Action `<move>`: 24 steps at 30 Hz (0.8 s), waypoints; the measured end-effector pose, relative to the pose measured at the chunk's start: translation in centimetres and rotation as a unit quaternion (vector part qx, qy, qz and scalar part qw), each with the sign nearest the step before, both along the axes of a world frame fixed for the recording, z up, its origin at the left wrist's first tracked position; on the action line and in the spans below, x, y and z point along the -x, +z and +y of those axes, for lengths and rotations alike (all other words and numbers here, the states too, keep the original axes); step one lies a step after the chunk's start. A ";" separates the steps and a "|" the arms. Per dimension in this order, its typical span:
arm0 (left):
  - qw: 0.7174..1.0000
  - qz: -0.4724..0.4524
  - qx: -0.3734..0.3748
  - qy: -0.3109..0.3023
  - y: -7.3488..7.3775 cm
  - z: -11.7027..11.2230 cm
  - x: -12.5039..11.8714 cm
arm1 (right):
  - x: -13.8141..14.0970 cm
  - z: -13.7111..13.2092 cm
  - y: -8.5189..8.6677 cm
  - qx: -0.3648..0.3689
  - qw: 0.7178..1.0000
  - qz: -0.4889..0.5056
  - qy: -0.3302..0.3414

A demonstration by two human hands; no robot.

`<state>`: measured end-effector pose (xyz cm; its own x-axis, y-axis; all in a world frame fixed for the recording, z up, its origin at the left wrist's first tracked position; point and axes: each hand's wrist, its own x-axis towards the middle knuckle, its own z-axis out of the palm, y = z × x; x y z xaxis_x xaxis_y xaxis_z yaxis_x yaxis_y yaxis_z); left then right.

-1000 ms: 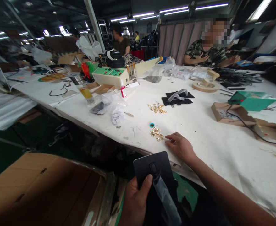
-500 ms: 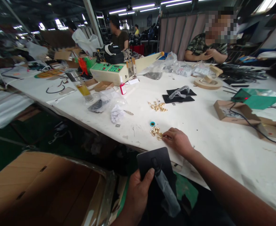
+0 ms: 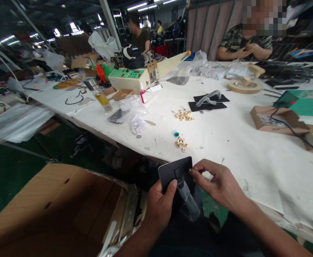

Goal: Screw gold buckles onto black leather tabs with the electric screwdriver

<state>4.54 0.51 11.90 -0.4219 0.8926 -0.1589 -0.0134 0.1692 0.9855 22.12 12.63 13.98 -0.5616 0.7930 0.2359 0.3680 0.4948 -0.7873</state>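
Hands apart: left hand [image 3: 159, 203] clamps black panel [image 3: 184, 165] in front of bench [image 3: 212, 146], thumb on top, probably to steady it; right hand [image 3: 222, 182] pinches small gold piece [image 3: 190, 170] at panel's edge, contact unclear. Gold fittings [image 3: 181, 142] piled near, presumably for easy reach.

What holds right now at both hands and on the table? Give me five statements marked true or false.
1. The left hand grips a black panel. True.
2. The right hand is empty. False: its fingertips pinch a small gold-coloured piece.
3. Gold-coloured fittings lie in two clusters. True.
4. The tan tape roll sits inside a carton. False: it lies on the white tabletop.
5. The red bottle stands upright. True.
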 end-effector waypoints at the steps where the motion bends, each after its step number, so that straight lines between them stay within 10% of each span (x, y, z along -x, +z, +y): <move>1: 1.000 0.008 -0.006 -0.010 0.1 0.0 -0.4 | 0.0 -0.7 0.0 -0.011 1.000 0.005 0.008; 24: 0.962 0.229 -0.116 -0.091 1.4 -0.3 -4.7 | -2.8 -4.4 -1.0 -0.060 0.985 0.116 -0.109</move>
<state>9.25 0.23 13.26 -0.2331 0.9474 0.2192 0.4405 -0.0981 0.8924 24.95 8.22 13.03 -0.3004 0.8474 0.4379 0.2934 0.5189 -0.8029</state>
